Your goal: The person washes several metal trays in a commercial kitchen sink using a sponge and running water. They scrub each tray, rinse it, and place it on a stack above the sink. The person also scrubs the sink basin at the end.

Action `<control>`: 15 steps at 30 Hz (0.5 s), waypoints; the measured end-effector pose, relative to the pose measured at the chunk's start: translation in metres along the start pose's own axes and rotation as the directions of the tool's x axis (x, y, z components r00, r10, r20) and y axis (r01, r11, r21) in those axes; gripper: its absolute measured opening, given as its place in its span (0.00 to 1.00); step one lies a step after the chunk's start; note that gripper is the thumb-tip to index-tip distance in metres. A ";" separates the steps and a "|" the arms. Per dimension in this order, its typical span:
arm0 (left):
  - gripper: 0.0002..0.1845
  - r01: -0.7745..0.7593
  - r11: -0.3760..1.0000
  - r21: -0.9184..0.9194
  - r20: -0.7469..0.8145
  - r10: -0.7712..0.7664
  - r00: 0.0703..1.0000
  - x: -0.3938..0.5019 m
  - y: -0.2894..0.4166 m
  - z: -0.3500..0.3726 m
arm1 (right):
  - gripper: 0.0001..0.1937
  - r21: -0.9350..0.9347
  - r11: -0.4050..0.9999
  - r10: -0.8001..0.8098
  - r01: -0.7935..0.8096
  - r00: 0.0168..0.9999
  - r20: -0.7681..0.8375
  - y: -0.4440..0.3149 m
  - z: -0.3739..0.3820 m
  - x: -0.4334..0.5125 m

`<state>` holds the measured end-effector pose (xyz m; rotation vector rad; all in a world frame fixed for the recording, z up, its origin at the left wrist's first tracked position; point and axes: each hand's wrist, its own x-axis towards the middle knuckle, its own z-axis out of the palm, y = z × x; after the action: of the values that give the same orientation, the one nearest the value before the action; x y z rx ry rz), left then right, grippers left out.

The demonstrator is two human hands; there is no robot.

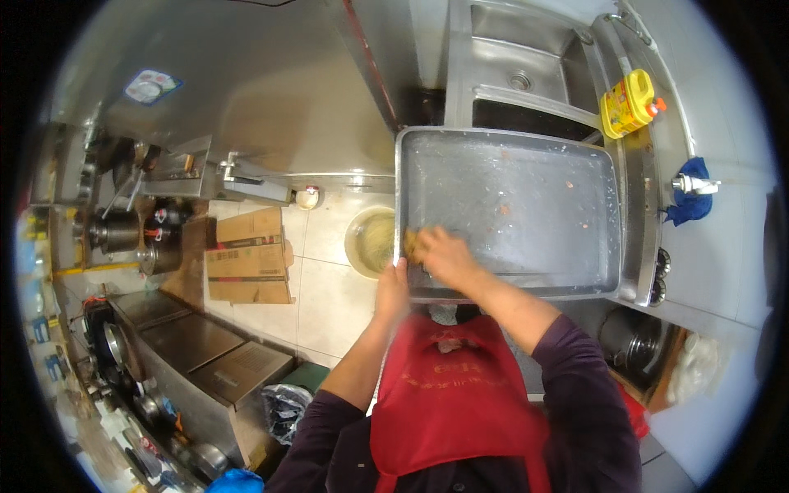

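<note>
A large rectangular metal tray (pixel 542 246) lies in front of me across the sink unit, its wet bottom dotted with white flecks and a few orange scraps. My right hand (pixel 442 256) presses a yellowish-brown scrubbing pad (pixel 411 245) against the tray's left inner wall, near the front corner. The fingers hide part of the pad. At the tray's left rim, my left hand (pixel 392 288) grips the edge from outside, its thumb up by the rim.
Beyond the tray is a stainless steel sink (pixel 518 55); a yellow detergent bottle (pixel 625 105) stands on its right ledge. A white tap (pixel 696 183) with a blue cloth (pixel 691 206) juts from the right wall. Left on the floor are a round basin (pixel 363 243) and flattened cardboard (pixel 246 259).
</note>
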<state>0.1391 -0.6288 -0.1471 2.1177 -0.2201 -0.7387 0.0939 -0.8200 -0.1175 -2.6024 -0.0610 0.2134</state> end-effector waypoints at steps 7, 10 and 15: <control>0.22 -0.008 0.999 -0.051 -0.054 0.006 0.999 0.001 -0.002 0.003 | 0.16 0.041 0.970 0.244 -0.242 0.935 -0.258 0.005 -0.027 0.006; 0.21 -0.035 0.991 -0.129 -0.018 0.033 0.999 0.008 -0.010 0.006 | 0.17 0.059 0.989 0.141 -0.135 0.983 -0.118 -0.020 -0.013 0.009; 0.19 -0.061 0.996 -0.062 -0.015 0.060 0.998 0.010 -0.020 0.009 | 0.13 0.005 0.961 0.265 -0.275 0.918 -0.294 0.034 -0.003 0.054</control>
<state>0.1399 -0.6266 -0.1707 2.0469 -0.2496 -0.6876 0.1478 -0.8467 -0.1398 -2.6424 0.4062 -0.0798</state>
